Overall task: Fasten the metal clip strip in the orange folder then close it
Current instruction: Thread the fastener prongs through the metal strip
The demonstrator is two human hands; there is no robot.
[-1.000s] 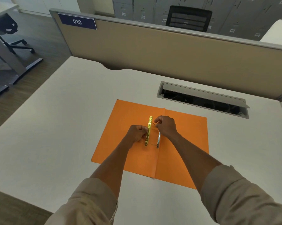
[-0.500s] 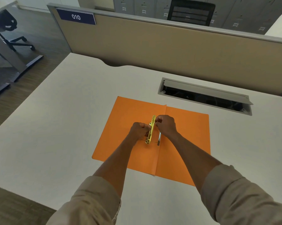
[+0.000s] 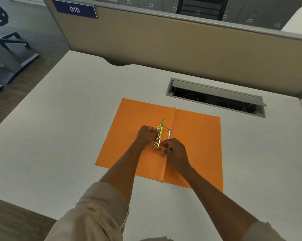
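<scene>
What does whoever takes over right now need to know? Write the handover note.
Left hand: gripping the gold clip strip at its middle.
Right hand: pinching at the strip's near end.
Orange folder: open flat on the white desk; strip beside the centre fold, silver bar just right of it.
Done: strip positioned.
Left: finish fastening, close folder.

Open-plan office, my workstation. I sit at a white laminate desk (image 3: pixel 63 129); at 12 o'clock stands a beige fabric partition with grey metal trim (image 3: pixel 164 47), bearing at 11 o'clock a dark blue number plate marked 010 (image 3: pixel 74 9). At 1 o'clock, a grey hinged cable hatch (image 3: pixel 216 97) is set into the desktop. Beyond the partition: grey numbered metal lockers (image 3: pixel 139 2) and a black mesh chair back (image 3: pixel 201 6). At 10 o'clock, a black swivel chair base (image 3: pixel 11 39) on dark wood-look flooring (image 3: pixel 47 40).
</scene>
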